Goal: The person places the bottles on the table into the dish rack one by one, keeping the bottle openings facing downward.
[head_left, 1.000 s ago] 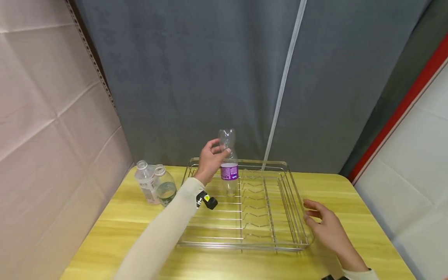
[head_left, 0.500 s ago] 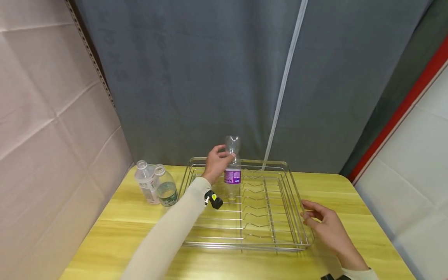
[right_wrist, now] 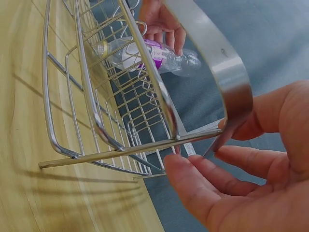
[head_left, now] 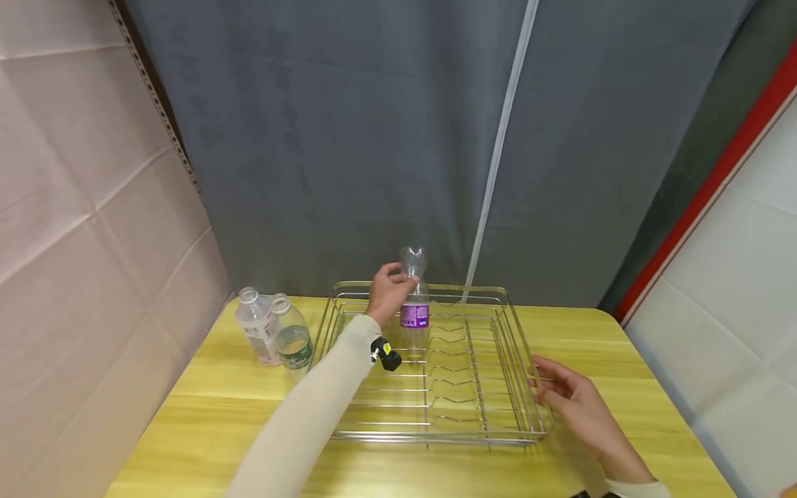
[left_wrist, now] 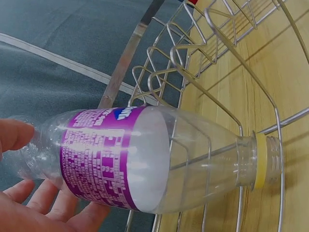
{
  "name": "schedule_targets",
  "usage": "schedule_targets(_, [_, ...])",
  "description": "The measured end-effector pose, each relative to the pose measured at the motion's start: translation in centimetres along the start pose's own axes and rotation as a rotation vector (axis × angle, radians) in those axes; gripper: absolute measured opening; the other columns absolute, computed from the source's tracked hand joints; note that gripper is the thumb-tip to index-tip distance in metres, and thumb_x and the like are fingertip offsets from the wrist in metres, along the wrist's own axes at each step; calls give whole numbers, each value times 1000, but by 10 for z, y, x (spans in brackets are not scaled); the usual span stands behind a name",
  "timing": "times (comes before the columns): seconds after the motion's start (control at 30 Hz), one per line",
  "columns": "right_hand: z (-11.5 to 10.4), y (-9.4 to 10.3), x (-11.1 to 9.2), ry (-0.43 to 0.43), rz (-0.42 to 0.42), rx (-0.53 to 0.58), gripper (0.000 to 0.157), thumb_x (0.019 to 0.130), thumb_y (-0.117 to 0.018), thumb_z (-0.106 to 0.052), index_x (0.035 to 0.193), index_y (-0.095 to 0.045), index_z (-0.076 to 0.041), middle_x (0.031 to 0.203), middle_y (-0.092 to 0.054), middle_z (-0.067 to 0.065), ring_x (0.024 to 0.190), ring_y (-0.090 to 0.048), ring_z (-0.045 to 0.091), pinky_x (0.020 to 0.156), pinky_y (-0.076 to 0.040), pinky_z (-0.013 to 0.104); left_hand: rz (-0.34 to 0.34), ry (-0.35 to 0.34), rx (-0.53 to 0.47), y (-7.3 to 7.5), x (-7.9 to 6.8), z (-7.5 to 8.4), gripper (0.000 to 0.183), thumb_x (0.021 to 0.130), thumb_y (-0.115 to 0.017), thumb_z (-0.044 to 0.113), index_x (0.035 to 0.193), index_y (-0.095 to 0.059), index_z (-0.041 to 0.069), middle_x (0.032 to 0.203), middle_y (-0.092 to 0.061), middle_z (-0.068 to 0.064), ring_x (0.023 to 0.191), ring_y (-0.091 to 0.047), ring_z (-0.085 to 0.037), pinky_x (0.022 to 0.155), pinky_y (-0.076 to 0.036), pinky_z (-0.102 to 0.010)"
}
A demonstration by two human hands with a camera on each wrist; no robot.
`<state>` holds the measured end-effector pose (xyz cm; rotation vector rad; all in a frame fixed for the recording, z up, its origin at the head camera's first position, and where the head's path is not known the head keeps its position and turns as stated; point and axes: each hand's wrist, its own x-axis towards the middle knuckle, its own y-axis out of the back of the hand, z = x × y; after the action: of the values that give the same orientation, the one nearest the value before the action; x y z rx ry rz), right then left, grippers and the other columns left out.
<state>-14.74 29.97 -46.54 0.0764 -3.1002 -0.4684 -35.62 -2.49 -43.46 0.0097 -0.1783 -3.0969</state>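
An upside-down clear plastic bottle [head_left: 415,316] with a purple label stands nearly upright over the wire dish rack [head_left: 436,437]. My left hand [head_left: 387,293] grips it near its base, thumb on one side and fingers on the other. In the left wrist view the bottle's capless neck, with a yellow ring [left_wrist: 260,161], is among the rack wires; whether it rests on them I cannot tell. At the rack's right side, my right hand [head_left: 575,408] holds the rim, its thumb and fingers about the flat metal band [right_wrist: 234,87] in the right wrist view.
Two more capless clear bottles stand left of the rack on the wooden table [head_left: 205,408]: one with a white label [head_left: 260,332], one with a green label [head_left: 292,339]. A grey curtain [head_left: 349,138] hangs behind the table; pale walls flank it.
The left hand has lowered the bottle and moved it slightly right, its neck now down among the rack wires. The right hand has closed in on the rack's rim.
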Motion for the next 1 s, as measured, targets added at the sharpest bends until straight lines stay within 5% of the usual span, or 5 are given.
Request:
schedule_targets(0.57, [1, 1, 1, -7, -11, 0, 56, 106, -50, 2, 160, -38, 3, 145, -58, 32, 113, -69, 5, 87, -65, 28, -47, 13, 14, 1, 4, -8, 66, 96, -77, 15, 155, -48, 8, 142, -66, -19, 127, -67, -36, 108, -57, -50])
schedule_targets(1.0, [1, 1, 0, -4, -12, 29, 54, 108, -51, -1, 160, -38, 2, 147, -57, 31, 114, -68, 5, 87, -65, 29, -122, 34, 40, 9, 4, -5, 71, 99, -75, 26, 159, -42, 8, 153, -57, -20, 139, -58, -39, 120, -47, -53])
